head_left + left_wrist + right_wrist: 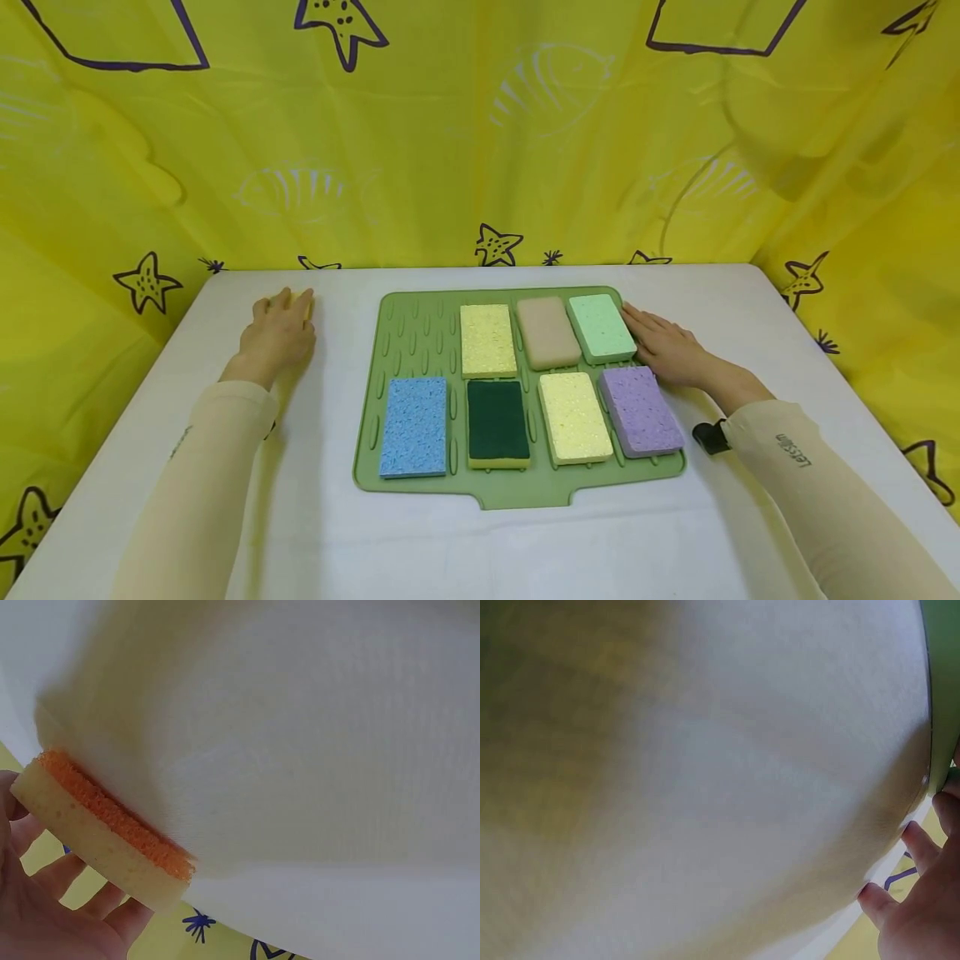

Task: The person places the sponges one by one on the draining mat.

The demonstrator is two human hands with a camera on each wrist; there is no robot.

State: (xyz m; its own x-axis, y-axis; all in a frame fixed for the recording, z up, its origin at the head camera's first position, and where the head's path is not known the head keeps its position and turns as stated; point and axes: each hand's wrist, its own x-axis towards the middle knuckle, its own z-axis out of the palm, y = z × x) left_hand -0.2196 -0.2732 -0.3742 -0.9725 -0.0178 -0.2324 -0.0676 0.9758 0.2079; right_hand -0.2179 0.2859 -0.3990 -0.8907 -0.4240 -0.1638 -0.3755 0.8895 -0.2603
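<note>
My left hand is at the far left of the table and grips a two-layer sponge, pale yellow with an orange face, between thumb and fingers. From above, the hand mostly hides that sponge. On the green drying mat lie a mint sponge, a purple one, a beige one, a dark green scouring sponge, a blue sponge and two pale yellow sponges. My right hand rests with extended fingers at the mat's right edge, beside the mint sponge.
A white table carries the mat. Yellow patterned cloth hangs behind the table and along both sides. The mat's upper left corner shows bare ridges. A black strap piece is at the right sleeve's cuff.
</note>
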